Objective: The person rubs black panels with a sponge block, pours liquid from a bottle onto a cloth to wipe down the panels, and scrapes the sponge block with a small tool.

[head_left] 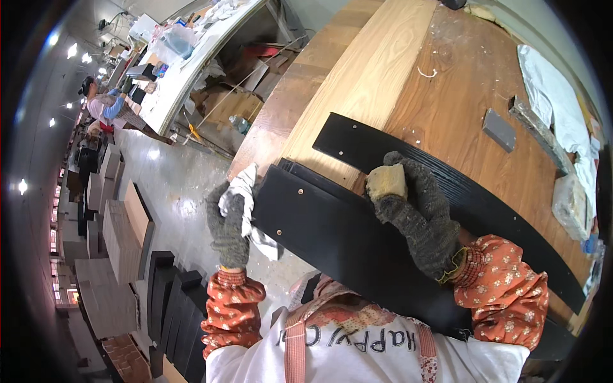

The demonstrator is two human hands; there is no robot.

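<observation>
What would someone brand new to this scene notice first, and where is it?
Probably the orange floral sleeves at the lower edge, and the dark-gloved hands beyond them: the right hand grips a yellowish sponge block over the near black panel, while the left hand holds a white cloth at its left end. A curved black panel also stands out, lying on the wood-grained tabletop.

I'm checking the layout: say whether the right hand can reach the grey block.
Likely yes: only a flat black board separates right hand from grey block, though the hand holds a sponge.
</observation>
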